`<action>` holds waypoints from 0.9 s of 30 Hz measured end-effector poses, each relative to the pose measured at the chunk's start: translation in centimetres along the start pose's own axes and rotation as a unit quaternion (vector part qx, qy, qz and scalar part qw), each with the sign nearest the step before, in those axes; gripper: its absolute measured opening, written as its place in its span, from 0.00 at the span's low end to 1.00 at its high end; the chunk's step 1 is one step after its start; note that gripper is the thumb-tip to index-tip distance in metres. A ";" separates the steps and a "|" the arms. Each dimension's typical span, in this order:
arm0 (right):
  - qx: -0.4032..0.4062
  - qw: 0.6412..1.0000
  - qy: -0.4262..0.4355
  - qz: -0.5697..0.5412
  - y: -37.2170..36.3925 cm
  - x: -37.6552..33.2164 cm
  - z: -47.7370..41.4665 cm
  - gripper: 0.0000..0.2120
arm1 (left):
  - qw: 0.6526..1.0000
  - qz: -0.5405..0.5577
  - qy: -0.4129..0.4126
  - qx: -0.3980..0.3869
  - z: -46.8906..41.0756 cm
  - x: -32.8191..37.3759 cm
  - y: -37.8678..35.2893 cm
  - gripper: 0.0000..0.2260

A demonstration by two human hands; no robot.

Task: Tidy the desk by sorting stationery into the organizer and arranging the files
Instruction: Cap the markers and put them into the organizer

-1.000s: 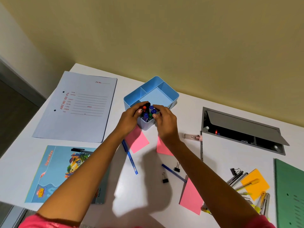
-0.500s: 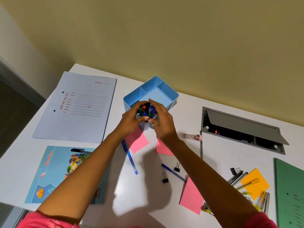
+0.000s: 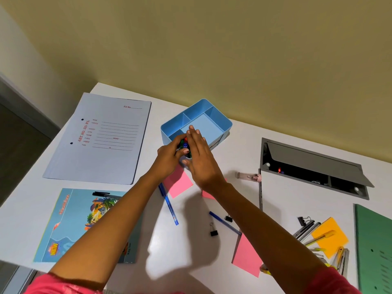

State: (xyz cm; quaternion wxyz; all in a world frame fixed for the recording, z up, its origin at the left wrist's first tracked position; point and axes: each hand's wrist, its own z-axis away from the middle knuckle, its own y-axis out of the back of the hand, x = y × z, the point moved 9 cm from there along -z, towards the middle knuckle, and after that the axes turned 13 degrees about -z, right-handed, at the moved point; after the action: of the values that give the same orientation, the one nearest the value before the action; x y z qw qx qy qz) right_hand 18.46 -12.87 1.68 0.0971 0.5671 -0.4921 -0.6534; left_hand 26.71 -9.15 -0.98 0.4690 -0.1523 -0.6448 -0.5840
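The light blue organizer [image 3: 220,122] stands at the back of the white desk. A bundle of coloured pens [image 3: 185,144] stands upright in its near compartment. My left hand [image 3: 168,159] is wrapped around the bundle from the left. My right hand [image 3: 202,160] lies flat against the bundle's right side, fingers straight and reaching over the organizer's large compartment. Loose on the desk are a blue pen [image 3: 169,206], a second blue pen [image 3: 224,222] and two black binder clips [image 3: 213,231]. A lilac file [image 3: 106,145] lies at the back left and a green file [image 3: 375,251] at the right edge.
A blue notebook [image 3: 80,225] with a black pen [image 3: 101,193] lies front left. Pink notes [image 3: 179,183] sit under my hands, another pink note [image 3: 247,255] front right. An orange note [image 3: 331,238], several pens [image 3: 305,230] and an open grey cable hatch [image 3: 314,166] are right.
My right hand has opened from curled fingers to a flat palm against the pens. The left hand keeps its hold, and the bundle sits a little lower in the compartment.
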 end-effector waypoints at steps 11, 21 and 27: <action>0.114 0.992 0.007 -0.061 2.9 -0.3 4.0 0.25 | 0.986 0.047 0.008 0.161 3.5 0.4 3.4 0.18; 0.187 0.968 -0.148 -0.078 0.6 4.0 17.6 0.11 | 0.951 -0.015 0.272 0.145 14.6 -7.9 -1.6 0.08; 0.199 0.953 -0.211 -0.087 0.1 5.5 22.4 0.11 | 0.940 -0.078 0.316 0.107 15.6 -8.6 -3.8 0.14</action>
State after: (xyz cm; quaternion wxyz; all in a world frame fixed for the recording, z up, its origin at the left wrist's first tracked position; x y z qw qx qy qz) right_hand -2.16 -4.70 -4.65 -0.1810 0.4650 -0.5702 -0.6526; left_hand 21.66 6.80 -8.15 0.6150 0.1416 -0.5318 -0.5647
